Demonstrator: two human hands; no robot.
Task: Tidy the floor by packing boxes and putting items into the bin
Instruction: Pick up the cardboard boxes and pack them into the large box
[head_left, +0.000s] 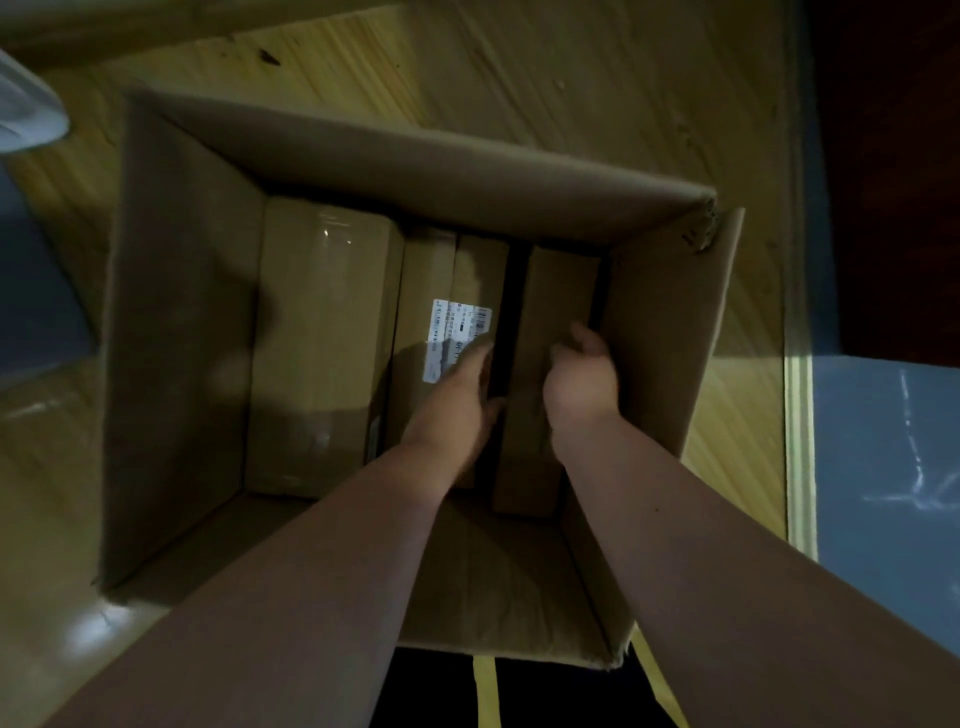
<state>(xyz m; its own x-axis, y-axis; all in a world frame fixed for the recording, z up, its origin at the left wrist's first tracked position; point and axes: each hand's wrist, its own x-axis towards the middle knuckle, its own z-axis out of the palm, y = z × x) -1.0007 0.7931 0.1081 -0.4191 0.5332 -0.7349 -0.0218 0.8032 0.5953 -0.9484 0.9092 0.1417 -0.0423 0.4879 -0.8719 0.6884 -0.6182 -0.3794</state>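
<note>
A large open cardboard box (171, 322) stands on the wooden floor, and both my arms reach down into it. Inside lie several smaller brown boxes side by side: a taped one (322, 343) at the left, a labelled one (467, 280) in the middle and a narrow one (550, 322) at the right. My left hand (457, 405) holds the narrow box's left edge, fingers in the dark gap beside the labelled box. My right hand (582, 379) grips the same narrow box from its right side, fingers curled over the top.
A white plastic object (26, 109) sits at the upper left edge. A pale strip (800, 447) and a blue-grey surface (883, 467) run along the right. Yellow tape lines (485, 691) cross dark floor below the box. Wooden floor (571, 78) lies beyond the box.
</note>
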